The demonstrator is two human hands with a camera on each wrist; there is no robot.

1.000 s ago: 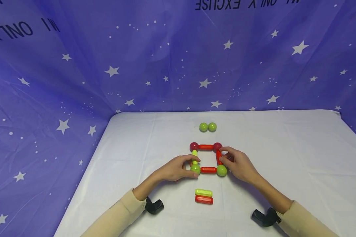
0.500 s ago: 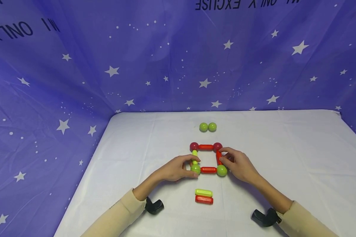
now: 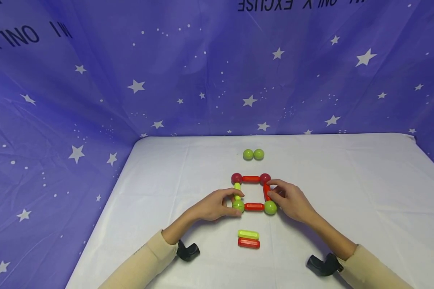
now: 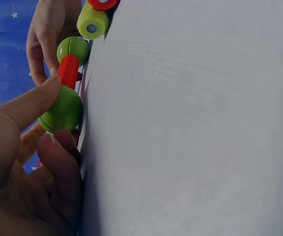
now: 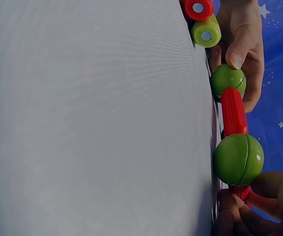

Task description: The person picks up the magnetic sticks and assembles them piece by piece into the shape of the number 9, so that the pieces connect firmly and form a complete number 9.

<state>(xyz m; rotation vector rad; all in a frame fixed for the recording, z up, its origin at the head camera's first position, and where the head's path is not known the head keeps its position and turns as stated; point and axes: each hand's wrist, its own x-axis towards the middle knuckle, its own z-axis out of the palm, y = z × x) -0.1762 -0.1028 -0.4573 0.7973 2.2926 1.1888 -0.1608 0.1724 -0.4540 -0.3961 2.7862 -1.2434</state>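
Four rods and four balls form a square on the white cloth. Two dark red balls [image 3: 236, 178] stand at its far corners, joined by a red rod [image 3: 251, 179]. A red rod [image 3: 254, 206] links the near green balls, left [image 3: 238, 206] and right [image 3: 270, 207]. My left hand [image 3: 213, 205] grips the near-left green ball, its fingers reaching the yellow-green rod [image 3: 237, 192]. My right hand [image 3: 292, 200] pinches the right-side red rod [image 3: 267, 192]. In the left wrist view, thumb and fingers curl round the green ball [image 4: 62, 110].
Two loose green balls [image 3: 253, 154] touch each other beyond the square. Nearer the front, a yellow-green rod [image 3: 248, 235] lies against a red rod [image 3: 248, 243]. A purple star-patterned curtain [image 3: 202, 72] rises behind the white-covered table [image 3: 347, 172] and along its left side.
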